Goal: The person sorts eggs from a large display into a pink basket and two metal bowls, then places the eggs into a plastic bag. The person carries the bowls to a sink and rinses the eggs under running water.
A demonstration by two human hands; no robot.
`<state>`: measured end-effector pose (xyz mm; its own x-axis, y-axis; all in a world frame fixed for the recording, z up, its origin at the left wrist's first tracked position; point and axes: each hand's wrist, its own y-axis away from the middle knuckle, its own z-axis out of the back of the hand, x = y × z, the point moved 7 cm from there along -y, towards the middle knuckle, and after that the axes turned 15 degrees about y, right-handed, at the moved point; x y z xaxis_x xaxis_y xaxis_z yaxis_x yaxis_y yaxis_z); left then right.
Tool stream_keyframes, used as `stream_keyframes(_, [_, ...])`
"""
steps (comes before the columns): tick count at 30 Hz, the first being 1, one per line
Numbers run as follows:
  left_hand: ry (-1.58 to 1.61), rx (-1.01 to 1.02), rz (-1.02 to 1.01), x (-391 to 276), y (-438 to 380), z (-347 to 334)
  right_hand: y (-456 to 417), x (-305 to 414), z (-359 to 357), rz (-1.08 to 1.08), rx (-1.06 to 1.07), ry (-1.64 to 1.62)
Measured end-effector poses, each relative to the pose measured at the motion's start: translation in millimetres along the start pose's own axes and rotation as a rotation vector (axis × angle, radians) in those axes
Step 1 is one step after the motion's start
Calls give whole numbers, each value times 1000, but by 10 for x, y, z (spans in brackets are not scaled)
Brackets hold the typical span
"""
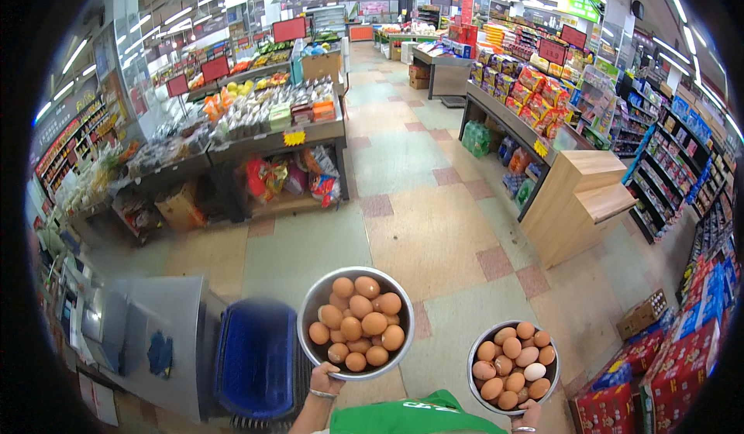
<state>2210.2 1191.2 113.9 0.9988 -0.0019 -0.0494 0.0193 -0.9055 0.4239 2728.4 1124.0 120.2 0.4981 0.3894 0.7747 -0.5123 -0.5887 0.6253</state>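
Note:
My left hand [327, 377] grips the near rim of a steel bowl [408, 330] heaped with brown eggs [351, 328]. The thumb lies over the rim; the other fingers are hidden beneath. A smaller steel bowl [472, 376], held at its near edge by my right hand [526, 415], carries more brown eggs [503, 366] and one pale egg [535, 371]. Both bowls are raised in front of me, apart from each other, the left one higher in the picture. Between them at the bottom shows my green apron [407, 416], and each wrist wears a bangle.
Beside the left bowl stands a blue plastic basket [256, 358], next to a metal counter [168, 312]. A wooden stand [575, 207] is ahead right. Red cartons [677, 370] are stacked at lower right. A tiled aisle [401, 143] runs ahead between a produce stall [273, 137] and a snack display [535, 102].

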Motion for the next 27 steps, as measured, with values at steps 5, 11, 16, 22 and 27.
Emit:
stream_keyframes(5, [35, 73, -87, 635, -1042, -919, -1338, 831, -695, 59, 51, 32])
stream_keyframes(11, [75, 25, -167, 956, -2401, -806, -2848, 1701, -2263, -81, 261, 111])
stream_keyframes(16, [0, 2, -299, 1076, -3316, -2121, -3840, 2546, -3915, -81, 348, 312])
stream_keyframes(22, [-227, -274, -368, 861, -5183, -2650, -4937, 3475, -6172, -67, 424, 374])
stream_keyframes(27, [22, -116, -253, 847, -7007, -3568, -5822, 4354, -7611, -34, 389, 376])
